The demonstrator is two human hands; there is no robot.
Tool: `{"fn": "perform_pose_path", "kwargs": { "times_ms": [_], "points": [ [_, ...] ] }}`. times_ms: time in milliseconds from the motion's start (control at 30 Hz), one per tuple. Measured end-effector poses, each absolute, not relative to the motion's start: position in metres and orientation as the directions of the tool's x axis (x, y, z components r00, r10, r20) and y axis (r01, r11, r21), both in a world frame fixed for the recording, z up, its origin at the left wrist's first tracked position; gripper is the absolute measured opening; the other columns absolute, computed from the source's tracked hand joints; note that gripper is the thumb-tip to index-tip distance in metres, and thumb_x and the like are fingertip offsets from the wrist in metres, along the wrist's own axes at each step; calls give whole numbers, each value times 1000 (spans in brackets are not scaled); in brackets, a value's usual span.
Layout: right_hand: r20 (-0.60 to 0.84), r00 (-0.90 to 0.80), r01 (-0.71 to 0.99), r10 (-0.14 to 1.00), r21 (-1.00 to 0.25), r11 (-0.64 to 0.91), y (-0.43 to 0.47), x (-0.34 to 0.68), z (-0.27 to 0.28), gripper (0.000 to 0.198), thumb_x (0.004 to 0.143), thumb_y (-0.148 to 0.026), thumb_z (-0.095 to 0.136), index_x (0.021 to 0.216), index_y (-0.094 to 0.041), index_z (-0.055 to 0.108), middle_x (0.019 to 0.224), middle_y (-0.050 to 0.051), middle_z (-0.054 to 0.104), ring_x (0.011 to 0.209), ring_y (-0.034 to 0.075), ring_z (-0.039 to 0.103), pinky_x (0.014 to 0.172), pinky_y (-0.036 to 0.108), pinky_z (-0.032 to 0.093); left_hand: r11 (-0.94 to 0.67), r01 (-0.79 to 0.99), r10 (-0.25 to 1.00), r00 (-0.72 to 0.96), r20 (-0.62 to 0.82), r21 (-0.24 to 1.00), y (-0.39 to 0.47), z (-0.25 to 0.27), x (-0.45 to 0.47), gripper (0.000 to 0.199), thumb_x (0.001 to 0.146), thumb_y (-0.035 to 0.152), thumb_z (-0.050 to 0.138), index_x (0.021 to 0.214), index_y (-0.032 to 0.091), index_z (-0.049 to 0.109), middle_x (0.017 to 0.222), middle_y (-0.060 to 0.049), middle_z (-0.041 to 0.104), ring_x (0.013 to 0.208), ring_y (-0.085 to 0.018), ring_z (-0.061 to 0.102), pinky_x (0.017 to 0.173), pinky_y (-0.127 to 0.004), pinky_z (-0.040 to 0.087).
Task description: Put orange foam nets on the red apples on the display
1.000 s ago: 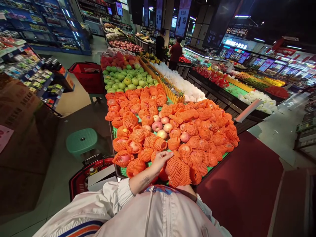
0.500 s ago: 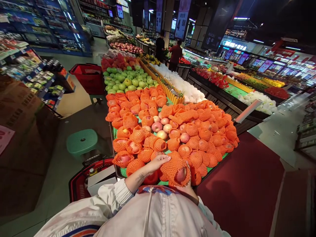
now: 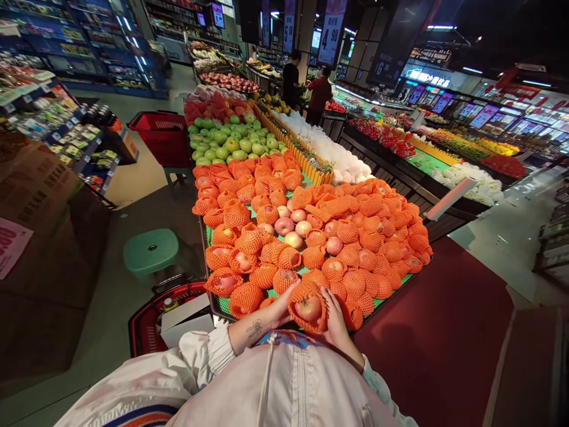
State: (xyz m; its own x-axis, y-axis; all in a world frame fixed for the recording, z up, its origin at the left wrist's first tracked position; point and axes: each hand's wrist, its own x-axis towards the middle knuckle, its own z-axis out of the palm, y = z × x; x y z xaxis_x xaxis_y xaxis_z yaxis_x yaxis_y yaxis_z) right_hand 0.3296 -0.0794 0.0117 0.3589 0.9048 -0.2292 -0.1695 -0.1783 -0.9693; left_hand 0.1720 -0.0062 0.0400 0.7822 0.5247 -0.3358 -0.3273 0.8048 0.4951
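Between my two hands is an apple [image 3: 308,308] in an orange foam net sleeve, its bare red-yellow face turned up toward me. My left hand [image 3: 281,305] grips it from the left side, fingers partly hidden behind the net. On the other side my right hand [image 3: 335,320] wraps round it, fingers lying along the sleeve. Just beyond the hands spreads a display of netted apples [image 3: 355,279] on green matting. Several bare apples [image 3: 293,239] without nets lie in the middle of that pile.
Green fruit [image 3: 235,139] lies behind the apples, beside a yellow picket divider [image 3: 311,166]. At the left are a green stool [image 3: 151,252], a red shopping basket [image 3: 144,332] holding a white box [image 3: 186,320], and a red basket [image 3: 160,139] farther back. Two people [image 3: 317,95] stand in the distance.
The apple has turned in my hands, so more of its bare face shows. My right hand has come up along its right side, and my left hand has shifted lower beside it.
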Motion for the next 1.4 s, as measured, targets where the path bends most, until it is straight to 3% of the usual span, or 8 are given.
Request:
{"fn": "perform_pose_path", "kwargs": {
  "times_ms": [100, 200, 500, 633, 800, 1000, 1267, 1400],
  "points": [
    [-350, 328, -372, 877, -902, -221, -74, 322, 36, 42, 82, -47, 62, 117, -27, 74, 136, 7, 69, 139, 30, 55, 116, 51, 46, 827, -386, 529, 780, -335, 409, -4, 35, 169, 67, 84, 70, 67, 128, 19, 68, 122, -12, 77, 129, -36, 64, 113, -50, 47],
    [-281, 246, -420, 928, -894, -159, -72, 323, 59, 47, 73, -32, 64, 119, -27, 73, 143, 5, 66, 142, 30, 52, 121, 51, 40, 814, -475, 573, 751, -328, 335, -2, 38, 164, 61, 91, 64, 62, 128, 17, 67, 119, -12, 78, 122, -33, 69, 111, -49, 50],
    [-46, 295, -80, 954, -997, -23, -72, 338, 58, 58, 68, -16, 68, 124, -29, 62, 136, 7, 65, 135, 28, 56, 121, 53, 40, 724, -622, 688, 619, -379, 299, -2, 50, 167, 45, 95, 53, 63, 120, 16, 70, 116, -10, 79, 123, -29, 68, 114, -44, 48],
    [157, 248, 187, 956, -976, 112, -81, 335, 59, 60, 78, -16, 65, 136, -28, 57, 147, 7, 58, 141, 27, 50, 126, 52, 34, 691, -632, 721, 569, -395, 350, -1, 45, 171, 47, 94, 57, 64, 117, 17, 72, 122, -9, 77, 131, -29, 63, 119, -41, 43],
    [280, 71, 277, 957, -928, 251, -93, 332, 78, 70, 94, -30, 63, 158, -31, 35, 167, 6, 36, 156, 29, 31, 130, 53, 25, 663, -620, 749, 549, -371, 421, -3, 44, 174, 54, 91, 60, 66, 125, 18, 70, 133, -10, 73, 139, -31, 56, 124, -43, 36],
    [233, 91, 429, 968, -887, 173, -86, 321, 83, 105, 71, -37, 92, 159, -32, 35, 166, 10, 37, 156, 35, 30, 130, 57, 23, 693, -526, 702, 648, -295, 493, -10, 41, 175, 63, 90, 62, 66, 136, 19, 64, 142, -12, 67, 143, -33, 52, 126, -50, 32],
    [149, 209, 364, 967, -929, 65, -78, 325, 64, 88, 67, -29, 89, 147, -31, 51, 153, 9, 54, 143, 33, 49, 125, 54, 34, 542, -370, 768, 582, -266, 755, -12, 18, 171, 48, 84, 53, 77, 118, 20, 75, 141, -11, 68, 157, -29, 30, 132, -45, 11],
    [90, 380, 207, 921, -978, 10, -72, 344, 51, 81, 66, -35, 89, 138, -26, 53, 148, 11, 58, 139, 32, 53, 123, 52, 37, 490, -258, 776, 564, -282, 833, -7, 25, 170, 41, 84, 51, 77, 113, 22, 77, 130, -10, 72, 150, -33, 40, 129, -48, 18]
  ]
}}
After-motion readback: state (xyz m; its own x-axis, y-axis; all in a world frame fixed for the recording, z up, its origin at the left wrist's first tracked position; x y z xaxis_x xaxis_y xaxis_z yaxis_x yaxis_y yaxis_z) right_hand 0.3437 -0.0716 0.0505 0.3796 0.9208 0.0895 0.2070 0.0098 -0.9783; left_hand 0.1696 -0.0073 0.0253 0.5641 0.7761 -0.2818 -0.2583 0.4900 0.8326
